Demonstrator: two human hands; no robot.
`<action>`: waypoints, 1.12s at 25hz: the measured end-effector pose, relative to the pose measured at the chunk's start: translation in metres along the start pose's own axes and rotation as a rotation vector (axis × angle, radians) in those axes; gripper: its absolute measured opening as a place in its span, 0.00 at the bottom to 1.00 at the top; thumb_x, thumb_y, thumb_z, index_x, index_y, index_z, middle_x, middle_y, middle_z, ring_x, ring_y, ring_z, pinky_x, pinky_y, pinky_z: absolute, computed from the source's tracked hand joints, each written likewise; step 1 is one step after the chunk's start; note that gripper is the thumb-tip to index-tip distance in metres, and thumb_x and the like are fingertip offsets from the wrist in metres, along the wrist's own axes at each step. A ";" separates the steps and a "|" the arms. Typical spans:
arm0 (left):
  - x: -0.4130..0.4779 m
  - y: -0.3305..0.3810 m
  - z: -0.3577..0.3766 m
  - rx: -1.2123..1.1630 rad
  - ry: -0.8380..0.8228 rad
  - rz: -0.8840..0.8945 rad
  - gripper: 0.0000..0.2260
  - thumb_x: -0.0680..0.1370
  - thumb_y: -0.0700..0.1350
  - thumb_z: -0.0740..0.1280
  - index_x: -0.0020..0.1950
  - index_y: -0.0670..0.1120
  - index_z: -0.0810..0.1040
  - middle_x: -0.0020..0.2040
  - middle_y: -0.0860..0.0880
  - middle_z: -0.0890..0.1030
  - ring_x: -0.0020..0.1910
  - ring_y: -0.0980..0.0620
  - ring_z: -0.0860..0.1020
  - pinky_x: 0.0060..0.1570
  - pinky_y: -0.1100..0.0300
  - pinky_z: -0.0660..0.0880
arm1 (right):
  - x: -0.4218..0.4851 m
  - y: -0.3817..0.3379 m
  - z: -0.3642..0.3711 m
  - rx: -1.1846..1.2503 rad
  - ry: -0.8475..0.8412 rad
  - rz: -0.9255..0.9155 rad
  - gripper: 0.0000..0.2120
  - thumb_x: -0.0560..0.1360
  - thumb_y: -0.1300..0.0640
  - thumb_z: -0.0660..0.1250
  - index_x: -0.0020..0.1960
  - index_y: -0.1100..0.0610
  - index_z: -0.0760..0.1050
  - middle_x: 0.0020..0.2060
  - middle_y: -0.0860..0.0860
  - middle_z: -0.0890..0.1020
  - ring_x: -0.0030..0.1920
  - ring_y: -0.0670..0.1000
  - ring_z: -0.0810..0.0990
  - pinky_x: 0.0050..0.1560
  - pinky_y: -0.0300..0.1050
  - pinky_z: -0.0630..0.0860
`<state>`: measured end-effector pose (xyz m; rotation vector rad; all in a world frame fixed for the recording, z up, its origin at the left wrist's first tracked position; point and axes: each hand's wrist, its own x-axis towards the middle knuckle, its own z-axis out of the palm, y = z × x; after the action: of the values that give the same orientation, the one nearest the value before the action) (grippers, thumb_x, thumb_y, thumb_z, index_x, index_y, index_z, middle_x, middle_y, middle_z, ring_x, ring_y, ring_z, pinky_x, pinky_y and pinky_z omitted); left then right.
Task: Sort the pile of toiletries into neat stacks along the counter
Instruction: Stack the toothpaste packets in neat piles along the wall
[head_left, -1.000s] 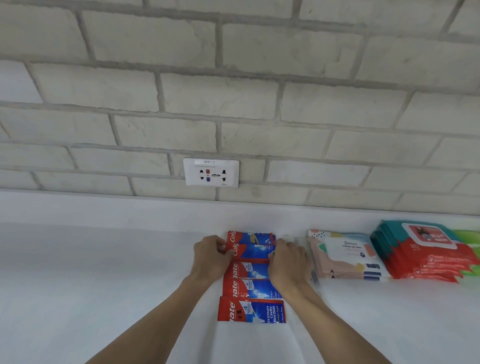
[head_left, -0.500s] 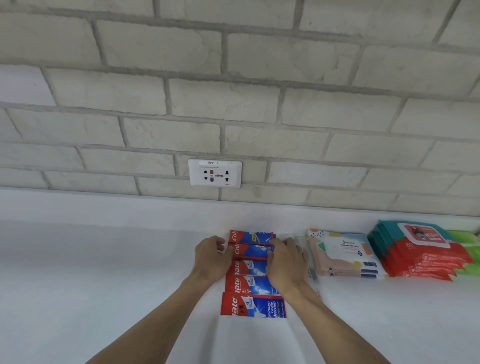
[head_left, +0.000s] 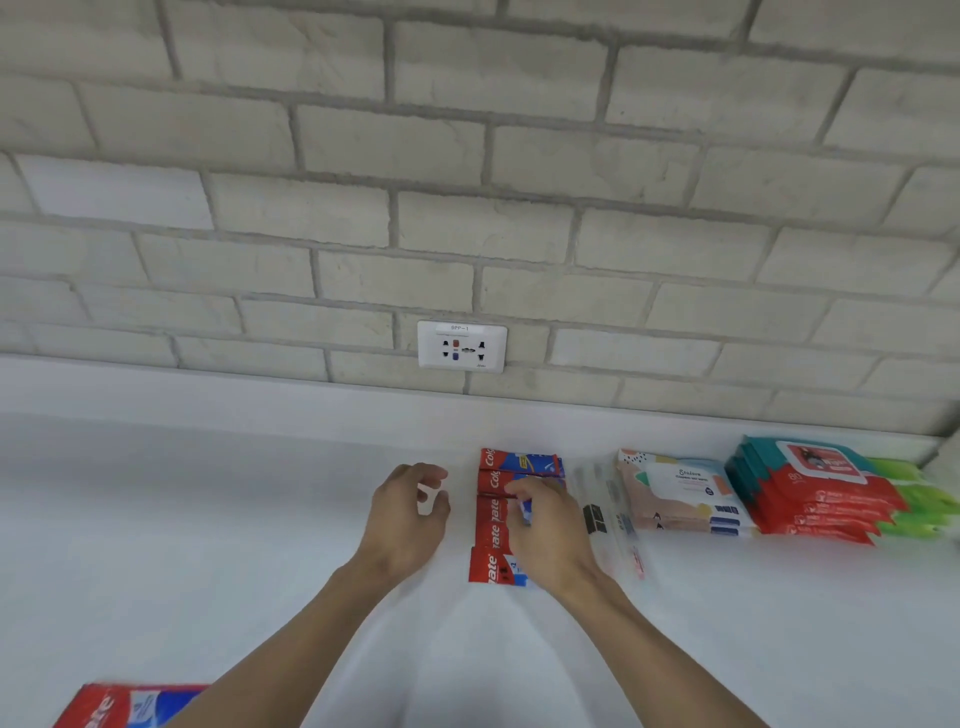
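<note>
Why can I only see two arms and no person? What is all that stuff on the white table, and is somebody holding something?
The camera sits on the person's head and looks down, so you see only their own arms, as they do. There is just this one view. The left hand is empty, fingers loosely curled, a little apart from the toothpaste boxes. The right hand rests on top of those red and blue boxes, which lie in a row on the white counter. I cannot tell if it is gripping one. To the right lie clear packets, pastel wipes packs and a stack of red and teal wipes packs. One more toothpaste box peeks in at the bottom left. On the brick wall is a socket.
</note>
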<state>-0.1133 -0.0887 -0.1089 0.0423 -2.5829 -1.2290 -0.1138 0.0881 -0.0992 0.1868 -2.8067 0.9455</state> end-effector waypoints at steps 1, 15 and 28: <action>-0.008 0.000 -0.010 0.007 0.006 0.024 0.11 0.77 0.43 0.66 0.58 0.52 0.77 0.53 0.56 0.77 0.46 0.59 0.76 0.40 0.76 0.67 | -0.007 -0.008 0.000 0.015 0.012 -0.018 0.11 0.78 0.59 0.62 0.58 0.54 0.78 0.53 0.50 0.79 0.54 0.50 0.77 0.56 0.42 0.74; -0.113 -0.075 -0.154 0.215 0.040 0.116 0.11 0.77 0.42 0.67 0.58 0.52 0.78 0.53 0.57 0.77 0.51 0.57 0.74 0.51 0.64 0.72 | -0.107 -0.115 0.047 0.137 -0.208 -0.161 0.11 0.78 0.57 0.62 0.59 0.50 0.78 0.54 0.46 0.78 0.52 0.44 0.74 0.56 0.35 0.71; -0.169 -0.149 -0.219 0.329 -0.119 -0.355 0.18 0.78 0.48 0.66 0.68 0.49 0.71 0.64 0.48 0.75 0.55 0.53 0.76 0.50 0.60 0.77 | -0.146 -0.174 0.121 0.026 -0.465 -0.171 0.20 0.78 0.49 0.64 0.68 0.53 0.70 0.64 0.52 0.72 0.64 0.51 0.70 0.60 0.45 0.74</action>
<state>0.0926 -0.3248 -0.1317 0.5284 -2.9455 -0.9146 0.0439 -0.1138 -0.1220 0.7245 -3.1176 1.0059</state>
